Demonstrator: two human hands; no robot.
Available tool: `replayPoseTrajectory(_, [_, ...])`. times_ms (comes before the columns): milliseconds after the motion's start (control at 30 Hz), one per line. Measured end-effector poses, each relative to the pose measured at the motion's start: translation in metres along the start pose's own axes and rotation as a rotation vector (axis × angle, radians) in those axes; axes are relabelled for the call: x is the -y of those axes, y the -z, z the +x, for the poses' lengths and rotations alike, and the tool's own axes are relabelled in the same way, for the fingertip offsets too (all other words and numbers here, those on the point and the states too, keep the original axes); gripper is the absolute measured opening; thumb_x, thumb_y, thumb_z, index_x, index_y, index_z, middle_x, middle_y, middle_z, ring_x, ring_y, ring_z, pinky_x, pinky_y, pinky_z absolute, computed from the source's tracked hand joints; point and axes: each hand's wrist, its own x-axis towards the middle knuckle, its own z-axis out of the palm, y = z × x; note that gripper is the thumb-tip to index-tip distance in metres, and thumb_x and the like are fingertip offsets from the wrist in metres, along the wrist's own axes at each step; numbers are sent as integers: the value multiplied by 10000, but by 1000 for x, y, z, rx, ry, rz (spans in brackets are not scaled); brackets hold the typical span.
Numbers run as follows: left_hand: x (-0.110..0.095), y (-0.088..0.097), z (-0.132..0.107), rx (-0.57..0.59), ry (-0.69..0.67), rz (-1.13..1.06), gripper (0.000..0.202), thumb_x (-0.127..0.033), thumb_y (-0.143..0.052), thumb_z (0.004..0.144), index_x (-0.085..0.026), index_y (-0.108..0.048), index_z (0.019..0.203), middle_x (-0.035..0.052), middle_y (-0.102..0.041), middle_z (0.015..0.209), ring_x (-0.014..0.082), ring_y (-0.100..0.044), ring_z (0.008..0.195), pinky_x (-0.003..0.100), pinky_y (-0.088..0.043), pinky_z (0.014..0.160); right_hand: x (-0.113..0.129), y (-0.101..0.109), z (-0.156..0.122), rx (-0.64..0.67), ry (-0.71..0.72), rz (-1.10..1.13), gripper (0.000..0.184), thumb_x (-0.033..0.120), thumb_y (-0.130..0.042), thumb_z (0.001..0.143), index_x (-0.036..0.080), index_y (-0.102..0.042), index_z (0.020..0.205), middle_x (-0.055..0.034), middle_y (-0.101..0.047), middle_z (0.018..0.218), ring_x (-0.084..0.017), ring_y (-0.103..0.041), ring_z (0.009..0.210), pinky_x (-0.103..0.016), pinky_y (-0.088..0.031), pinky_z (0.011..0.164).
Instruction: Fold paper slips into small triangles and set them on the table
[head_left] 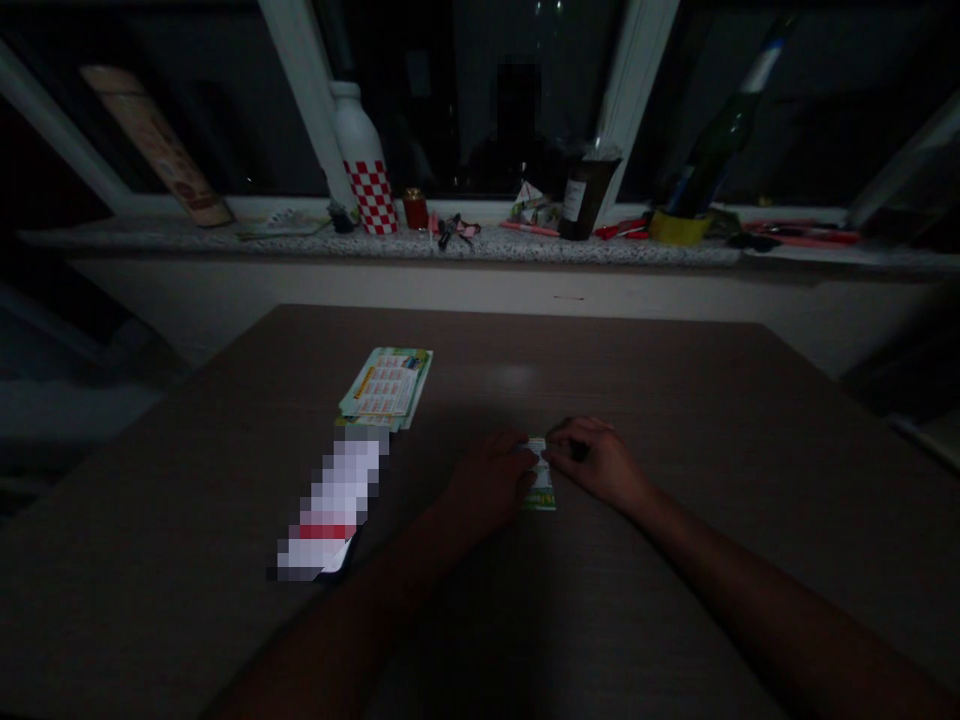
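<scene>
The printed paper (543, 482) lies on the surface (660, 385) between my left grip (491, 478) and my right grip (596, 462), its visible strip running away from me. The left, nearer, covers its left side; the right, curled, is at its right edge; I cannot tell whether either pinches it.

The paper card (543, 480) is pale, with a green six-o'clock edge. It lies at five o'clock from view centre, partly covered.
</scene>
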Motion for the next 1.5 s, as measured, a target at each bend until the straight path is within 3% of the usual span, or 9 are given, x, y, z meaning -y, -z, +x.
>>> replayPoseTrajectory(267, [0,0,0,6,8,-7,243,-234,-505,866,-205,-603,1086,70,-543,1243,230,-495,1130,398,-390,988,4,10,-22,113,84,-16,567,376,-762,642,238,-576,1159,-79,-594,1156,-270,-511,1083,-440,-364,933])
replayPoseTrajectory(533, [2,7,2,48,-37,-2,232,-238,-494,869,-202,-604,1070,80,-540,1228,226,-484,1143,394,-382,994,-4,11,-11,193,65,-101,931,574,-741,558,200,-430,1352,-159,-399,1404,-356,-372,1254,-521,-288,1001])
replayPoseTrajectory(633, [2,7,2,34,-28,-5,261,-237,-501,859,-193,-584,1102,87,-538,1222,235,-476,1150,402,-385,991,-4,13,-8,232,83,-90,888,569,-744,557,218,-466,1323,-140,-382,1421,-347,-342,1283,-513,-264,1021])
replayPoseTrajectory(767, [2,6,1,-11,-18,-46,453,-264,-556,814,-192,-467,1252,103,-476,1314,246,-413,1226,422,-344,1036,1,17,-8,237,96,-14,838,487,-787,536,240,-496,1282,-127,-422,1386,-338,-353,1280,-514,-243,1034])
replayPoseTrajectory(933, [1,3,3,-33,-10,-82,557,-255,-600,768,-193,-408,1288,99,-512,1280,250,-447,1192,434,-351,1028,10,20,-12,216,121,178,774,315,-805,550,251,-477,1248,-82,-531,1267,-276,-457,1198,-447,-322,1011])
replayPoseTrajectory(1033, [1,2,5,-86,48,-127,470,-216,-593,771,-171,-476,1223,96,-565,1194,254,-500,1120,420,-391,982,13,17,-15,201,77,295,767,241,-790,579,260,-447,1265,-73,-576,1205,-256,-524,1130,-422,-384,970])
replayPoseTrajectory(1167, [0,4,6,-166,171,-282,176,-196,-515,832,-173,-598,984,44,-631,979,198,-583,924,347,-458,857,12,11,-18,152,3,443,731,177,-729,665,262,-389,1306,-31,-661,1024,-208,-612,993,-382,-442,924])
replayPoseTrajectory(1333, [-1,4,5,-276,327,-488,141,-288,-536,835,-175,-599,891,9,-638,838,152,-592,782,278,-472,725,11,9,-17,20,-98,508,377,270,-693,723,213,-583,1079,-2,-679,775,-168,-648,724,-308,-525,707])
replayPoseTrajectory(1500, [-3,5,2,-229,349,-583,161,-322,-559,814,-176,-605,865,-4,-637,773,141,-588,718,261,-463,670,14,11,-17,-185,-149,452,182,297,-679,735,204,-661,890,-26,-711,778,-175,-664,689,-288,-536,628])
